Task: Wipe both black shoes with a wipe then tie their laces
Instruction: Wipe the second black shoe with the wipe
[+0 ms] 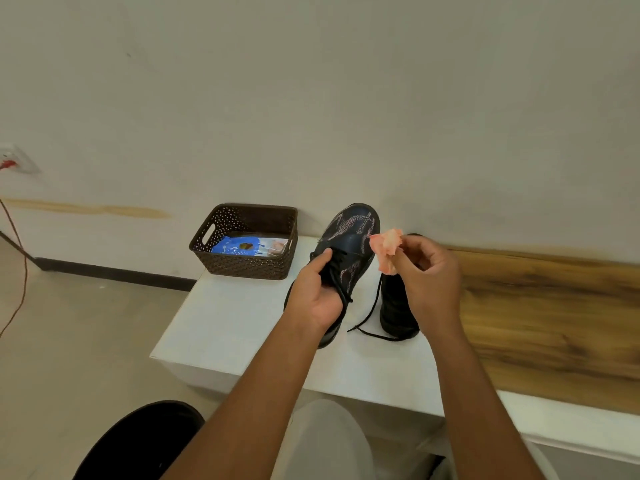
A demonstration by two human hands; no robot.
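My left hand [317,292] grips a black shoe [349,240] around its laced middle and tilts its toe up toward the wall, heel near the white table [214,327]. My right hand [427,275] pinches a crumpled pink wipe [387,250] just right of that shoe's toe. The second black shoe [394,313] stands on the table behind my right hand, partly hidden by it, with loose black laces [367,320] trailing to its left.
A dark brown woven basket [242,265] stands at the table's back left and holds a blue wipes packet [239,247]. A wood-grain surface [554,313] adjoins the table on the right. The wall rises directly behind. A red cable [20,271] hangs at far left.
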